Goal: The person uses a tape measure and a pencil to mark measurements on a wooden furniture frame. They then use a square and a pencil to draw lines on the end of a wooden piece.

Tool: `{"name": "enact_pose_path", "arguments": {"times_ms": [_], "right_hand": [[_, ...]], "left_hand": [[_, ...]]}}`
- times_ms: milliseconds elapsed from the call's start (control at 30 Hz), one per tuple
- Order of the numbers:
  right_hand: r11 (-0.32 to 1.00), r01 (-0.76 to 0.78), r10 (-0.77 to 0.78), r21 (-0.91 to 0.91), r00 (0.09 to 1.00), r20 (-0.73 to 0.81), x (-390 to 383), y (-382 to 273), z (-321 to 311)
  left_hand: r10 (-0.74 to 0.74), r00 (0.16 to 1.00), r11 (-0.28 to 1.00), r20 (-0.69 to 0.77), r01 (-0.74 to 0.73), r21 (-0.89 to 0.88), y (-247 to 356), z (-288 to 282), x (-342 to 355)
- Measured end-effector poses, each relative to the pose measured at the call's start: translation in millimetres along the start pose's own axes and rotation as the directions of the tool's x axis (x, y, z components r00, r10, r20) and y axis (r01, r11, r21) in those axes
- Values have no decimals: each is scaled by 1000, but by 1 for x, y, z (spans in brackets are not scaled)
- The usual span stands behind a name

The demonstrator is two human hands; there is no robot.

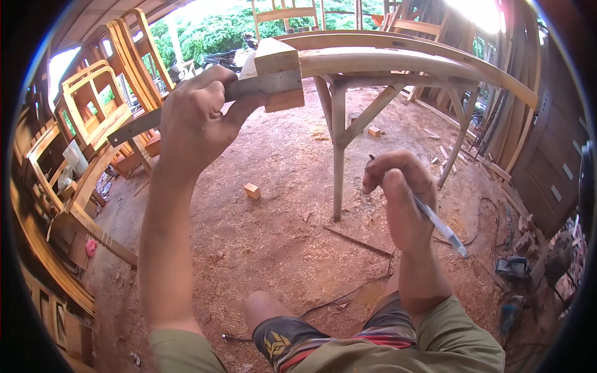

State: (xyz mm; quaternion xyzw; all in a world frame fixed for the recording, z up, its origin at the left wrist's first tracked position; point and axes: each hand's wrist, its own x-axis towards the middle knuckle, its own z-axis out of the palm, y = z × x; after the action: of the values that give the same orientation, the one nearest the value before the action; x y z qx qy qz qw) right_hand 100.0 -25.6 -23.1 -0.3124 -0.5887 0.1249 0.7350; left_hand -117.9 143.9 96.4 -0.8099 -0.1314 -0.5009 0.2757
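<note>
My left hand (202,115) is closed round a flat grey metal ruler (264,86), thumb below and fingers above. The ruler's right end lies across the end face of a light wooden block (277,57) on the near end of the workbench (373,62); its other end sticks out to the left past my wrist. Lower down on the right, apart from the bench, my right hand (404,193) is closed round a pen (443,229). Its dark tip shows above my fingers, and its clear barrel slants down past my wrist.
A long curved wooden strip (435,53) lies along the bench top. Wooden frames (99,105) crowd the left side. A small wood block (252,191), a thin stick (357,241) and a dark cable (336,301) lie on the sawdust-strewn floor. Wooden panels (547,155) lean at right.
</note>
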Motion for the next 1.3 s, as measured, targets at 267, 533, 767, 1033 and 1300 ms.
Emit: {"name": "enact_pose_path", "arguments": {"times_ms": [267,533,767,1033,1300], "right_hand": [[996,-39,45,-81,997,70,32,9,10],[893,207,-245,-400,968,-47,87,50,58],[893,356,-373,-275,928,-12,101,66,57],[911,-159,200,380,977,-72,99,69,48],[974,-147,178,171,967,-184,82,83,32]], "left_hand": [[5,997,997,76,1,-82,1,-1,-2],[-14,999,1000,36,14,0,4,1,-7],[-21,999,1000,47,21,-6,5,0,-11],[32,998,999,52,-32,4,5,-5,-7],[90,992,995,90,-94,40,1,-5,-3]]}}
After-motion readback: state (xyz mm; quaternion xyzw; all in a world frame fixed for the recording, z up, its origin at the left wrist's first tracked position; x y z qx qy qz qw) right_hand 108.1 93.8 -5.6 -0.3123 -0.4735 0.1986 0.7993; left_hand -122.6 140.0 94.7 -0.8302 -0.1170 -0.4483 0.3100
